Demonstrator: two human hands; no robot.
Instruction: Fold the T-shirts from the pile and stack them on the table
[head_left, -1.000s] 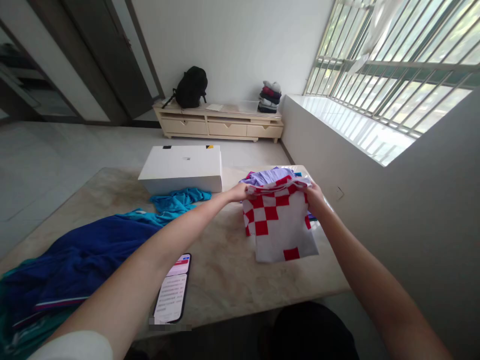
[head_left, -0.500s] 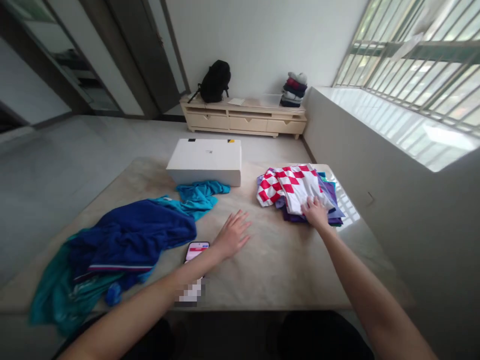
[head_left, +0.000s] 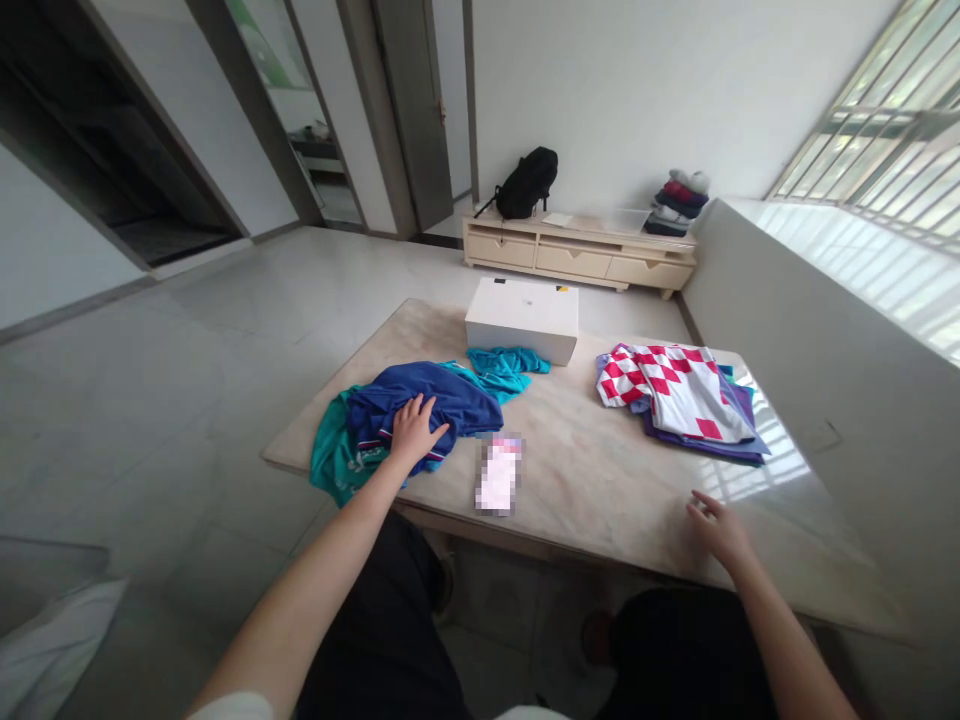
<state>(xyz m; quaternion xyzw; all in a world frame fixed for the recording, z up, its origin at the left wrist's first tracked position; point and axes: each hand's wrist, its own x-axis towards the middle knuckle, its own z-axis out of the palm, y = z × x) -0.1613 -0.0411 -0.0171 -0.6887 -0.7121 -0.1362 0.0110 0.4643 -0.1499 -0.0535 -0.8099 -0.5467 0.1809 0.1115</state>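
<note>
My left hand [head_left: 417,432] lies on a crumpled dark blue garment [head_left: 465,400], fingers spread. Under and around that garment are a green one [head_left: 332,440] and a bright blue one [head_left: 517,378], all unfolded. My right hand [head_left: 718,530] is over the near right part of the table, fingers loosely apart and holding nothing. Beyond it lies a folded red-and-white checkered shirt [head_left: 679,385] on top of a flat pile of purple clothes [head_left: 705,450]. A phone [head_left: 499,475], blurred out in part, rests between my two hands.
The marble-look table [head_left: 585,490] has a white box [head_left: 521,315] at its far edge. Behind it, a low wooden cabinet [head_left: 574,260] carries a black backpack [head_left: 529,183] and a stack of folded clothes [head_left: 677,203]. A wall and barred window [head_left: 862,130] stand to the right.
My left hand has moved left from above the bare table onto the dark blue garment. My right hand has left the checkered shirt and come back nearer to me. The view has turned left.
</note>
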